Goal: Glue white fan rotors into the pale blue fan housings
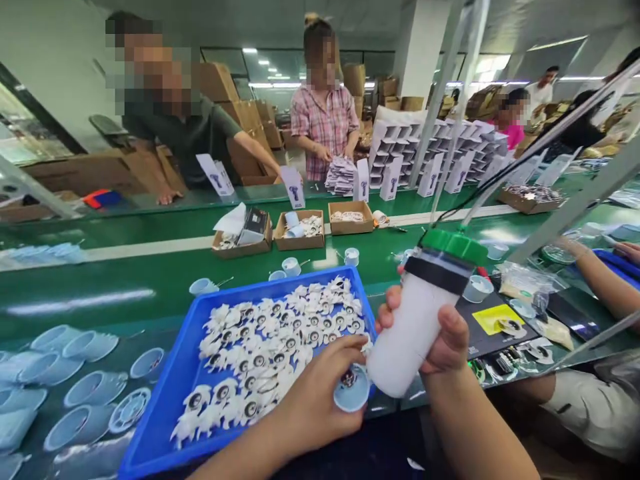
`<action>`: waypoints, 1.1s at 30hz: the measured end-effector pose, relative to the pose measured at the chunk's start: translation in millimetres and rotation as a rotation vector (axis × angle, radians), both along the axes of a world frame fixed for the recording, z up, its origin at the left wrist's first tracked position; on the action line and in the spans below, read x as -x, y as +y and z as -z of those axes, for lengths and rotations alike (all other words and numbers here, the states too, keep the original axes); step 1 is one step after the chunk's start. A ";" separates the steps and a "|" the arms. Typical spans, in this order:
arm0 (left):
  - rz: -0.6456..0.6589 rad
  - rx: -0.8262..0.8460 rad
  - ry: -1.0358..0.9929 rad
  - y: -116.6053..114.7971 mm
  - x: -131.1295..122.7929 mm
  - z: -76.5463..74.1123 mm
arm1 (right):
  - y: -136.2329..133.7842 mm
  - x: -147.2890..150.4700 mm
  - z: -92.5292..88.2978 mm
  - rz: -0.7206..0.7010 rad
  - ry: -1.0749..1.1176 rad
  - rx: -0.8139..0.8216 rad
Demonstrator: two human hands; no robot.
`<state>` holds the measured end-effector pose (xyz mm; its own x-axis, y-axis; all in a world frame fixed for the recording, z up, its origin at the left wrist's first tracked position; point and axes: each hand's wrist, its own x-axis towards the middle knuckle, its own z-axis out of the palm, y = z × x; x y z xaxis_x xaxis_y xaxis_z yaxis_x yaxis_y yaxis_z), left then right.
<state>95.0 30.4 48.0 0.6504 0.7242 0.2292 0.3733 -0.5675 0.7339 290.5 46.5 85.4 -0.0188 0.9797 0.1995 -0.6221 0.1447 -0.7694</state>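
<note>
My left hand [325, 387] is closed around a small light blue cup-shaped plastic housing [351, 393], its open mouth turned toward me with dark and metallic parts inside. My right hand [445, 340] grips a white cylinder [407, 333] with a black band and a green cap, tilted so its rounded white end points down beside the housing. What the cylinder is, I cannot tell. Below and left of my hands lies a blue tray [160, 393] holding many white fan impellers [280, 327] with dark round centres.
Light blue housings [85, 387] lie at the left. Cardboard boxes [300, 233] of parts stand across the green conveyor belt [125, 267]. Metal posts [445, 113] rise at the right, near a black mat [470, 327]. Two people work opposite; another person's arm [600, 273] reaches in at right.
</note>
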 end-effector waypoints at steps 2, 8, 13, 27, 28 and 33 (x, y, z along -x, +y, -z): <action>-0.024 0.036 0.013 -1.6 -4.9 4.1 | 3.9 14.3 -4.7 -0.027 -0.050 -0.010; -0.078 0.114 0.075 -6.1 -5.8 -1.5 | -1.7 24.5 -1.1 -0.103 -0.028 -0.143; -0.026 0.129 0.047 -8.6 -8.1 -3.6 | -10.4 20.0 -0.3 -0.095 -0.046 -0.183; 0.033 0.353 0.231 -2.1 10.3 -1.6 | -10.7 -0.4 13.0 -0.015 -0.044 -0.083; -0.060 0.287 0.272 2.5 21.1 3.4 | -11.0 -10.6 19.6 0.072 -0.071 -0.064; -0.626 0.011 0.256 27.8 98.9 38.4 | -19.1 -58.8 56.0 0.620 -0.373 0.072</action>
<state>-3.9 58.3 9.6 0.1406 0.9834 0.1144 0.7923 -0.1811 0.5827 349.3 27.4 29.5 0.4900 0.8428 0.2228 -0.1365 0.3266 -0.9353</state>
